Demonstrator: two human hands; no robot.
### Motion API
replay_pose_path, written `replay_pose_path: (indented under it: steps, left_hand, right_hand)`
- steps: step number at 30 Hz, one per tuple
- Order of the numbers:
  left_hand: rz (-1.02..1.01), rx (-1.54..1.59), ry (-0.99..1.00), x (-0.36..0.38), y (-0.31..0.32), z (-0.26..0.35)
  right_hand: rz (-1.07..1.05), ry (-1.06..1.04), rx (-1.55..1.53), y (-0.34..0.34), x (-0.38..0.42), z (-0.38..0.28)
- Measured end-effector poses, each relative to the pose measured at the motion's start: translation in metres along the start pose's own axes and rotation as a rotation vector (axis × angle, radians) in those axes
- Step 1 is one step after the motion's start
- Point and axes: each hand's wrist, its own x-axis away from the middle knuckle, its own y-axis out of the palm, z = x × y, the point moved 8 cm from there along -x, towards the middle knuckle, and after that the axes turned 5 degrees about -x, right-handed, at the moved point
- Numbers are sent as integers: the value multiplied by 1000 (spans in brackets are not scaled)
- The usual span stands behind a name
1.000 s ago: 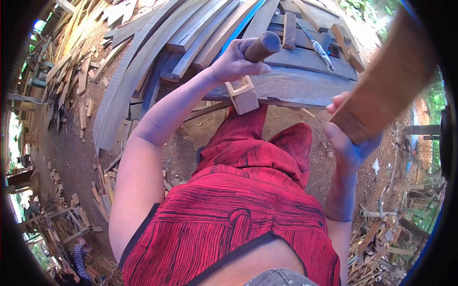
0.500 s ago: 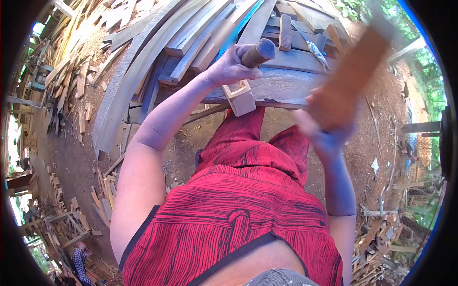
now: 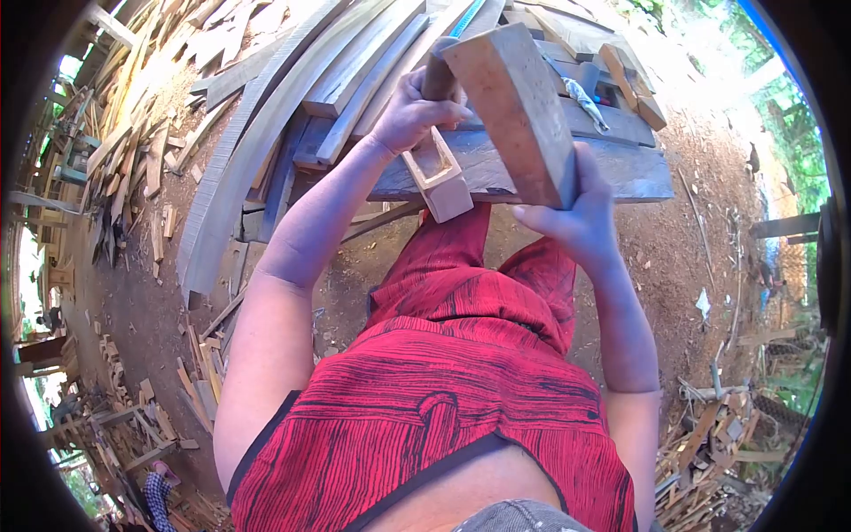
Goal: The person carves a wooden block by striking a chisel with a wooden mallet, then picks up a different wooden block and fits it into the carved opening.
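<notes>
My left hand (image 3: 409, 117) is closed around the thick round handle of a chisel (image 3: 438, 73), its blade hidden behind the fingers and the work. Below that fist lies a pale wooden piece (image 3: 448, 197) with a rectangular hollow cut into its top, its near end jutting past the bench edge toward my legs. My right hand (image 3: 587, 213) grips the lower end of a heavy wooden block (image 3: 523, 120). The block leans up and to the left, and its upper end overlaps the chisel handle's top in this view.
A thick plank (image 3: 620, 173) forms the near edge of the bench. Long boards (image 3: 355, 75) are stacked at its left and back. A rag (image 3: 585, 102) lies at the back right beside short offcuts (image 3: 634, 84). Scrap wood (image 3: 722, 434) is heaped on the ground at right.
The wooden block in my right hand has swung left from the upper right to the chisel handle. My left hand has shifted slightly left, still holding the chisel.
</notes>
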Motion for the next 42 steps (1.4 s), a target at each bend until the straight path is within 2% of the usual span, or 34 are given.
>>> replay_pose_path:
  steps: [1, 6, 8, 9, 12, 16, 21, 24, 26, 28, 30, 31, 33, 34, 36, 38, 39, 40, 42]
  left_hand:
    - [48, -8, 1, 0, -8, 0]
    - [183, 23, 93, -5, -26, 3]
    - [429, 280, 128, -2, -44, 0]
    - [423, 281, 128, -2, -41, 2]
    - [221, -64, 147, 5, -18, 15]
    - [94, -146, 186, 0, -1, 31]
    - [67, -173, 108, 6, 2, 12]
    - [49, -185, 95, 6, 3, 6]
    - [40, -186, 99, 5, 3, 3]
    - [-14, -255, 78, 4, 7, 0]
    - [20, -179, 127, 4, 19, 9]
    - [57, -105, 173, 5, 21, 15]
    - [32, -113, 149, -1, 8, 0]
    - [14, -118, 122, -3, 5, -1]
    - [50, -147, 66, -3, 2, -4]
    - [22, -188, 41, -5, 2, -2]
    - [8, -213, 36, -5, 0, -7]
    - [6, -212, 40, -6, 3, -5]
    - [19, -35, 64, -4, 10, 3]
  right_hand:
    - [-11, 19, -165, -2, 0, 0]
    - [124, 54, -376, -23, 9, -3]
    - [196, 90, -428, -33, 14, -3]
    - [202, 89, -427, -35, 16, -4]
    - [243, 81, -401, -42, 20, -4]
    - [240, -5, -346, -45, 19, -12]
    - [247, -39, -318, -42, 22, -12]
    - [285, -136, -226, -46, 29, -25]
    - [340, -165, -361, -45, 32, -38]
    - [374, -242, -237, -40, 31, -30]
    - [231, -338, 81, -17, 20, -29]
    - [232, -339, 80, -20, 17, -31]
    - [-16, -61, 120, -11, 3, -22]
    - [-21, -62, 117, -15, 0, -29]
    - [145, -193, -220, -36, 1, -52]
    - [205, -161, -335, -40, 2, -61]
    - [298, -164, -240, -38, 4, -56]
    - [300, -168, -238, -36, 0, -45]
    - [-45, -72, 307, -3, -15, -22]
